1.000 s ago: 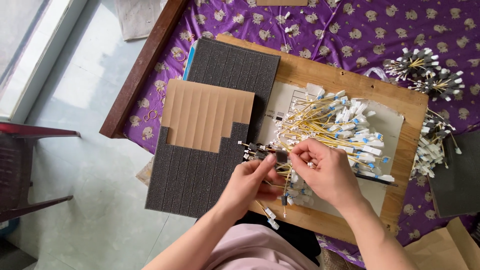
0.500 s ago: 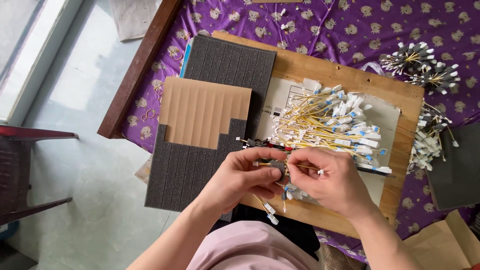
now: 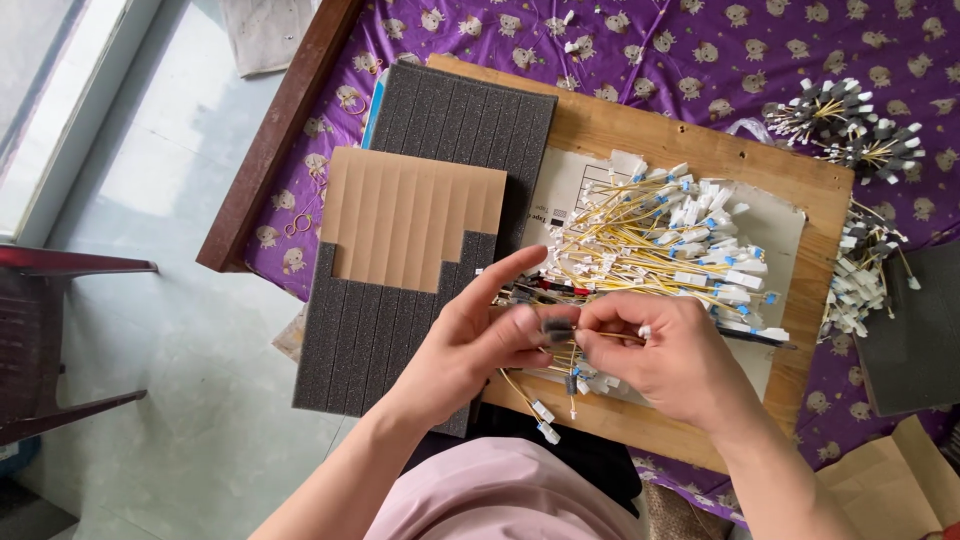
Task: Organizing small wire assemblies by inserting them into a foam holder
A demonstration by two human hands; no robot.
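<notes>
My left hand (image 3: 470,340) and my right hand (image 3: 655,355) meet over the near edge of a wooden board (image 3: 700,150). Between their fingertips they pinch a small dark sleeve (image 3: 556,328) on a thin yellow wire with white connectors; it is blurred. My left index finger sticks out toward the heap of yellow wires with white and blue-tipped plugs (image 3: 660,245) lying on a white sheet on the board. A few loose wires (image 3: 540,405) hang off the board's near edge below my hands.
Dark grey slotted foam pads (image 3: 365,335) with a brown card sheet (image 3: 415,215) on top lie left of the board. Bundles of black and white plugs (image 3: 845,125) and white ones (image 3: 865,285) rest on the purple patterned cloth (image 3: 650,50). A dark chair (image 3: 50,340) stands at the left.
Both hands stayed over the board's near edge and drew closer together. My left index finger has stretched out, and the small dark piece now sits between the fingertips.
</notes>
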